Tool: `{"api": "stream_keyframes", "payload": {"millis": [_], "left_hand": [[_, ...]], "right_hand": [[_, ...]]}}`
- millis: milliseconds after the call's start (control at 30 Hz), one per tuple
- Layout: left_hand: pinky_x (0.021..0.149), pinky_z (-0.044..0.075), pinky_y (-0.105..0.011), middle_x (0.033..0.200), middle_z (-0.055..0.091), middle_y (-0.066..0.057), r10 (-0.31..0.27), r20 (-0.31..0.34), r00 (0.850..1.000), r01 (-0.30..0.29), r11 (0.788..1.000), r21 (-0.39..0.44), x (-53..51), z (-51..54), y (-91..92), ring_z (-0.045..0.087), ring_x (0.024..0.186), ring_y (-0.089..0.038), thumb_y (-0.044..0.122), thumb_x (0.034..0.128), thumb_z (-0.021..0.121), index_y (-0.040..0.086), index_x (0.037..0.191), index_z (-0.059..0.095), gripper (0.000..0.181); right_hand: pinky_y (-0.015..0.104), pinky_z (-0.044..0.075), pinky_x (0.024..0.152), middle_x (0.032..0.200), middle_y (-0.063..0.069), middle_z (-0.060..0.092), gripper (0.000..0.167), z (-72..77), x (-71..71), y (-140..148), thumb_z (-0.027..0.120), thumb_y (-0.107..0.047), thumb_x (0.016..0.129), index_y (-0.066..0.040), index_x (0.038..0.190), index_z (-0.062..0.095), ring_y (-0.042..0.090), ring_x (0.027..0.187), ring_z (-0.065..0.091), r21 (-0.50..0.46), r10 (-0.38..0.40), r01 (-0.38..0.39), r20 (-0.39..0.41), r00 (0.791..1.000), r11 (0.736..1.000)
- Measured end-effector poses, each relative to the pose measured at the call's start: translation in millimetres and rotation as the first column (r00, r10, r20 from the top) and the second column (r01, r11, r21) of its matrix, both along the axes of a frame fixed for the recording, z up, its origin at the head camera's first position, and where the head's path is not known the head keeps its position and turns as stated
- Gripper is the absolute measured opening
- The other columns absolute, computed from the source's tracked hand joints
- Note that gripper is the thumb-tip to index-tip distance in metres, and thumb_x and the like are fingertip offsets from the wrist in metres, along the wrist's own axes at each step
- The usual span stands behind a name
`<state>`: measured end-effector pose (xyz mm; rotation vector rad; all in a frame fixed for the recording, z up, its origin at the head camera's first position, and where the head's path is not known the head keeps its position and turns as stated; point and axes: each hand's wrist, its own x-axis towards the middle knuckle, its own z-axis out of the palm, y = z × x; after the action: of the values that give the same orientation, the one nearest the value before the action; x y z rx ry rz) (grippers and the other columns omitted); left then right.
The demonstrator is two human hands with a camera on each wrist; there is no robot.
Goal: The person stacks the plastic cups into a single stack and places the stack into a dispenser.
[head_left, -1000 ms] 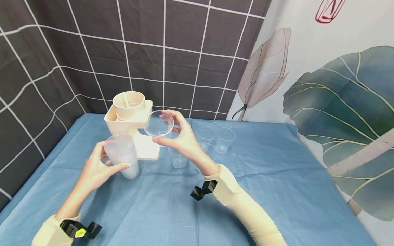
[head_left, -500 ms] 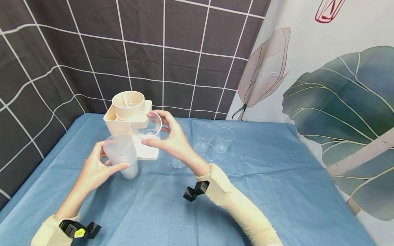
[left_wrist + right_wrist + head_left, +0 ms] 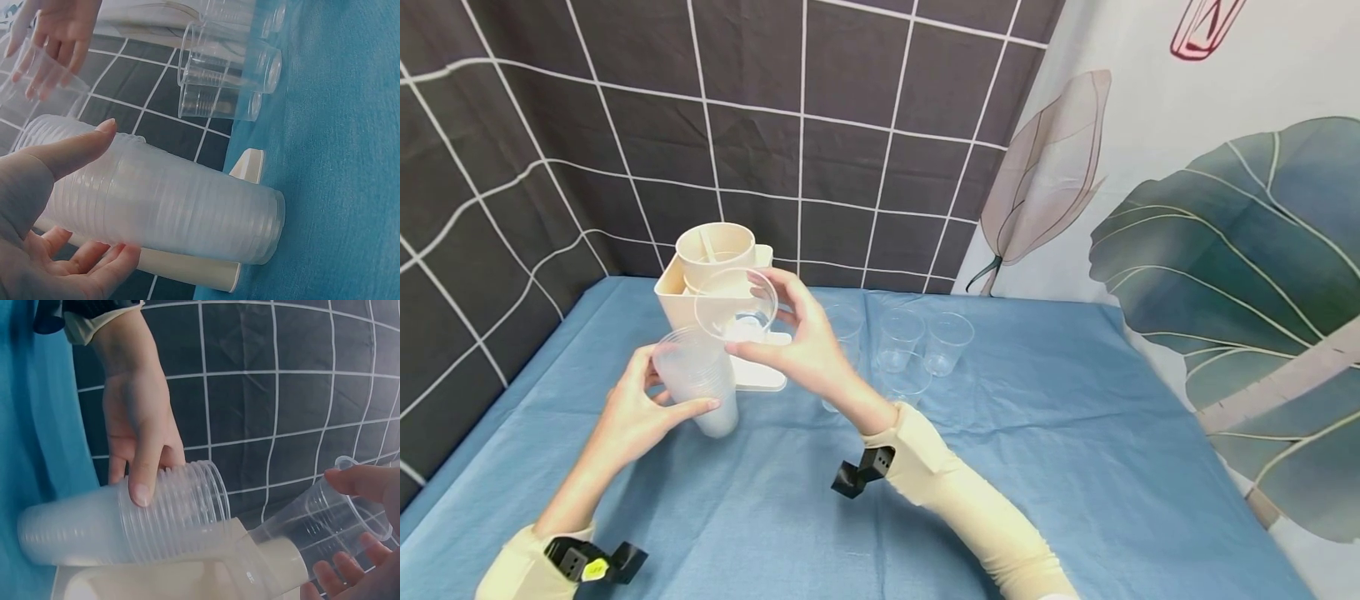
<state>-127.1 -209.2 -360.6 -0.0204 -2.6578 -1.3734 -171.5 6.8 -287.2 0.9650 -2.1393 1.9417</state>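
Observation:
A nested stack of clear plastic cups (image 3: pixel 706 387) stands on the cloth, its ribbed rims at the top. My left hand (image 3: pixel 634 410) grips the stack from the left, thumb and fingers on opposite sides (image 3: pixel 156 194). A single clear plastic cup (image 3: pixel 730 304) is pinched near its rim by my right hand (image 3: pixel 801 337), raised and tilted. Seen from the right wrist, the base of that single cup (image 3: pixel 312 519) points towards the stack's rims. A narrow overlap in that view hides whether they touch.
Behind the stack stands a cream-coloured stand (image 3: pixel 676 307) with a round container (image 3: pixel 715 250) on top and a flat base (image 3: pixel 760 377). Several loose clear cups (image 3: pixel 950 340) stand right of my right hand on the blue cloth (image 3: pixel 1075 433). A dark grid curtain (image 3: pixel 842 167) backs the table.
My right hand has carried the single cup leftward, closer to the stack's top. My left hand and the stack have stayed in place.

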Motion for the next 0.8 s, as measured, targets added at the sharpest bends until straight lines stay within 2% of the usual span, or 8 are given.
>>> {"api": "stream_keyframes", "payload": {"millis": [367,600,800], "left_hand": [[0.097,0.041,-0.065,0.133,0.043,-0.026,0.001,-0.008,1.0,-0.001,1.0,-0.009,0.3,-0.5,-0.1,0.047,0.116,-0.048,0.029,0.0746,0.083,-0.001,0.141,0.027,0.092],[0.097,0.04,-0.066,0.135,0.041,-0.026,-0.003,0.003,1.0,0.003,1.0,0.0,0.3,-1.6,-0.6,0.046,0.117,-0.048,0.029,0.075,0.083,-0.001,0.143,0.026,0.093],[0.097,0.04,-0.066,0.135,0.042,-0.025,-0.005,-0.003,1.0,0.005,1.0,0.001,0.4,-0.8,-0.7,0.046,0.117,-0.048,0.029,0.0749,0.083,0.0,0.142,0.028,0.091]], "right_hand": [[0.025,0.047,0.103,0.139,0.014,0.049,0.071,2.6,3.5,-11.1,0.077,0.004,0.073,-0.005,0.136,0.044,0.017,0.126,0.049,-0.07,0.019,-0.019,0.005,1.0,0.997],[0.022,0.047,0.101,0.134,0.013,0.051,0.071,-1.2,3.0,-20.0,0.076,0.005,0.074,-0.006,0.136,0.044,0.023,0.126,0.049,-0.097,0.053,-0.052,0.004,0.999,0.994],[0.023,0.047,0.101,0.134,0.015,0.052,0.072,-4.1,4.0,-24.8,0.076,0.006,0.073,-0.005,0.137,0.045,0.015,0.124,0.05,-0.115,0.083,-0.08,0.023,0.996,0.99]]}}
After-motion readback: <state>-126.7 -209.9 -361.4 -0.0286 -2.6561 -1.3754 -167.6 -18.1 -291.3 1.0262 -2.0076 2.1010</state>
